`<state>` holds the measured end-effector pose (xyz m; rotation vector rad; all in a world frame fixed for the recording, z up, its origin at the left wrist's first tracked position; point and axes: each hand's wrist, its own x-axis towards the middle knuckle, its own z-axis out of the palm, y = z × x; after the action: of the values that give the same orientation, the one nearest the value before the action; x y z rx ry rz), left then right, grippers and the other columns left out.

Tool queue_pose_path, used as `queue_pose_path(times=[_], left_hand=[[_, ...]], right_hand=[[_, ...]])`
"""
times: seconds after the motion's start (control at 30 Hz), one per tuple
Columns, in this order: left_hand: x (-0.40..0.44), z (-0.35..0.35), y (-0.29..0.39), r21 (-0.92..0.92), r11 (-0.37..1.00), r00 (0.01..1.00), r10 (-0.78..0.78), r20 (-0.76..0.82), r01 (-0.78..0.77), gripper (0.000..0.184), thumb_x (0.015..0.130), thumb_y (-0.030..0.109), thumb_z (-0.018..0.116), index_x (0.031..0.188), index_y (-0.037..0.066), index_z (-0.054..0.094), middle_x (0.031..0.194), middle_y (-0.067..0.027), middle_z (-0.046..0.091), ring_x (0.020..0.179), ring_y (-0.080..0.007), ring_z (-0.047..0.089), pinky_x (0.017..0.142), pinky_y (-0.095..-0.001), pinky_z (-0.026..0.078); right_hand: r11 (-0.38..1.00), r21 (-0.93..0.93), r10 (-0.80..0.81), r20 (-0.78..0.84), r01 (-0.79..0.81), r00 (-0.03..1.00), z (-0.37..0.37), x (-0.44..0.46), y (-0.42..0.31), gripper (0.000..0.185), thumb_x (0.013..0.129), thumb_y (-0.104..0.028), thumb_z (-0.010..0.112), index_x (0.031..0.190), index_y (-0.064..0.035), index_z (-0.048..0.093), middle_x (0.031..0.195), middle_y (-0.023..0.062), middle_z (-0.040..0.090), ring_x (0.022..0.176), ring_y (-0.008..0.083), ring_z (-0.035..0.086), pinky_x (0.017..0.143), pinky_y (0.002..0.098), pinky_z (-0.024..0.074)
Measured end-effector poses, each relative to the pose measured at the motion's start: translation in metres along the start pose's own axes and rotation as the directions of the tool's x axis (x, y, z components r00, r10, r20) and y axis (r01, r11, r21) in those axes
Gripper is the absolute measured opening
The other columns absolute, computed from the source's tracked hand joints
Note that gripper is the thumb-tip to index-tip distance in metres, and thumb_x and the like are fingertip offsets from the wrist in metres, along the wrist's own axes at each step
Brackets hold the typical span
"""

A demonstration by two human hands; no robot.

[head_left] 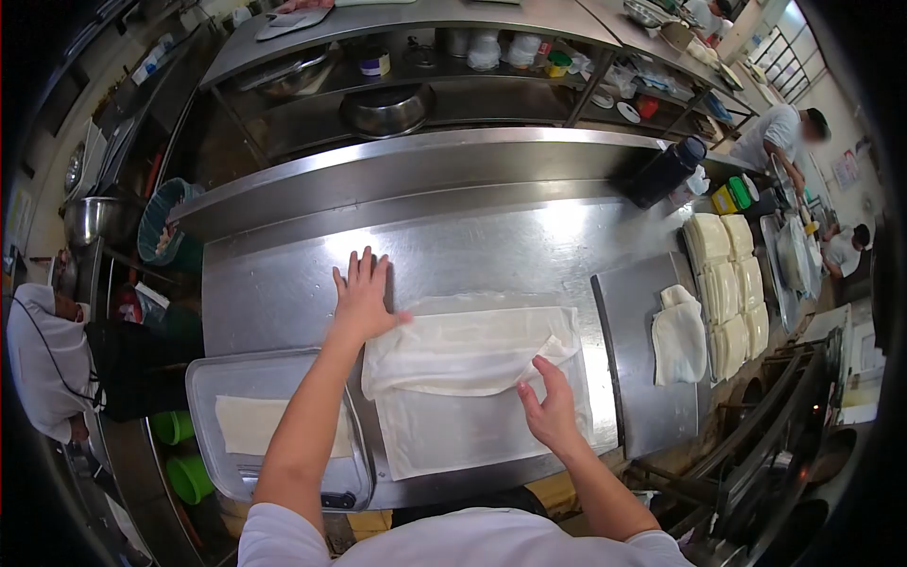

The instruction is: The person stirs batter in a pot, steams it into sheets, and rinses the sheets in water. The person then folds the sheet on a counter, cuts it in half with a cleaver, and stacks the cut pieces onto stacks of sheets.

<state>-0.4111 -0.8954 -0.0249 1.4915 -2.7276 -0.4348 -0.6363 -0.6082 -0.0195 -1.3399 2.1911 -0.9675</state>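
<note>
On the steel table (472, 236) lies a thin, soft white sheet (453, 370), wrinkled along its near edge, with a raised fold at its right end. I cannot tell whether it is cloth or dough. Under it is a flat, translucent pale sheet (463, 435). My left hand (361, 304) is open with fingers spread over the steel, its thumb by the sheet's upper left corner. My right hand (550, 406) is at the raised fold, thumb and forefinger apart near the sheet's edge; its other fingers are partly hidden.
At left, a shallow clear tray (203, 397) holds a pale rectangular sheet and a dark-handled tool (338, 500). To the right are a steel board (661, 416) with a folded white piece (678, 340), stacked cream blocks (723, 293) and a dark bottle (668, 170). Other people stand at both sides.
</note>
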Motion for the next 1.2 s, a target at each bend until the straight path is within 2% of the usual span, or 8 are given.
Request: queue_pose_path(times=[0.13,0.33,0.43,0.6,0.83,1.0,1.13,1.2], left_hand=[[0.026,0.046,-0.041,-0.182,0.951,0.823,-0.309,-0.477,0.251,0.058,0.093,0.024,0.068,0.14,-0.004,0.049,0.155,-0.0259,0.038,0.146,-0.0444,0.031,0.12,-0.0631,0.022],[-0.057,0.041,-0.005,-0.483,0.823,0.944,0.179,-0.279,-0.299,0.046,0.081,0.025,0.082,0.116,0.003,0.062,0.147,-0.0264,0.044,0.142,-0.0469,0.035,0.12,-0.057,0.027],[-0.111,0.012,0.02,-0.253,0.924,0.957,0.286,-0.045,-0.288,0.033,0.081,0.021,0.081,0.106,0.005,0.066,0.146,-0.0244,0.045,0.144,-0.0468,0.034,0.119,-0.0629,0.025],[-0.124,0.043,0.002,-0.284,0.927,0.958,0.188,-0.215,-0.245,0.013,0.082,0.008,0.074,0.093,0.006,0.066,0.147,-0.0208,0.047,0.145,-0.0465,0.033,0.118,-0.0651,0.025],[-0.132,-0.007,0.025,-0.434,0.868,0.933,0.082,-0.351,-0.239,0.006,0.08,0.002,0.07,0.083,0.005,0.067,0.145,-0.02,0.05,0.144,-0.0472,0.033,0.118,-0.0547,0.031],[-0.196,-0.006,0.027,-0.33,0.922,0.972,0.232,0.048,-0.204,0.007,0.078,0.011,0.077,0.084,0.008,0.073,0.153,-0.0165,0.047,0.147,-0.0463,0.031,0.12,-0.0546,0.029],[-0.259,-0.005,0.056,-0.076,0.978,0.841,0.207,0.501,-0.195,0.021,0.078,0.023,0.082,0.097,0.015,0.078,0.157,-0.0173,0.042,0.149,-0.0456,0.029,0.121,-0.0545,0.027],[-0.283,-0.015,0.08,-0.02,0.985,0.864,0.16,0.477,-0.171,0.031,0.079,0.03,0.083,0.106,0.015,0.077,0.157,-0.0187,0.042,0.149,-0.0442,0.028,0.122,-0.0538,0.027]], right_hand=[[1.0,-0.003,-0.009,0.002,0.009,1.0,0.002,-0.001,-0.001,0.046,0.093,-0.018,0.072,0.131,0.0051,0.059,0.131,0.026,0.062,0.124,0.0409,0.059,0.107,0.0447,0.0457],[0.997,-0.047,-0.067,0.052,0.069,0.996,0.007,-0.004,0.001,0.049,0.091,-0.017,0.073,0.132,0.0035,0.058,0.133,0.0254,0.06,0.124,0.0415,0.057,0.107,0.0455,0.0449],[0.984,-0.081,-0.149,0.111,0.158,0.983,0.011,-0.002,-0.002,0.054,0.087,-0.015,0.075,0.134,0.0016,0.056,0.14,0.0252,0.054,0.128,0.0429,0.052,0.108,0.0467,0.0438],[0.899,-0.211,-0.327,0.261,0.384,0.908,0.018,0.013,-0.024,0.065,0.077,-0.011,0.077,0.138,-0.0053,0.056,0.149,0.0234,0.046,0.135,0.0471,0.043,0.114,0.0537,0.0363],[0.844,-0.421,-0.344,0.051,0.332,0.938,0.012,0.05,0.046,0.032,0.078,-0.007,0.071,0.11,-0.0086,0.068,0.143,0.0203,0.053,0.137,0.0436,0.043,0.117,0.0619,0.0291],[0.829,-0.362,-0.408,0.127,0.425,0.904,-0.035,0.002,0.054,0.02,0.076,-0.003,0.069,0.096,-0.0056,0.07,0.131,0.0183,0.062,0.13,0.0412,0.05,0.113,0.0576,0.0356],[0.85,-0.212,-0.383,0.379,0.481,0.843,-0.048,-0.103,0.089,0.021,0.076,-0.007,0.069,0.098,-0.0042,0.071,0.131,0.0203,0.06,0.127,0.043,0.051,0.11,0.0575,0.0387],[0.852,-0.22,-0.382,0.359,0.475,0.851,-0.069,-0.145,0.07,0.03,0.077,-0.009,0.071,0.106,-0.0026,0.07,0.132,0.0235,0.059,0.128,0.0446,0.05,0.11,0.056,0.0394]])
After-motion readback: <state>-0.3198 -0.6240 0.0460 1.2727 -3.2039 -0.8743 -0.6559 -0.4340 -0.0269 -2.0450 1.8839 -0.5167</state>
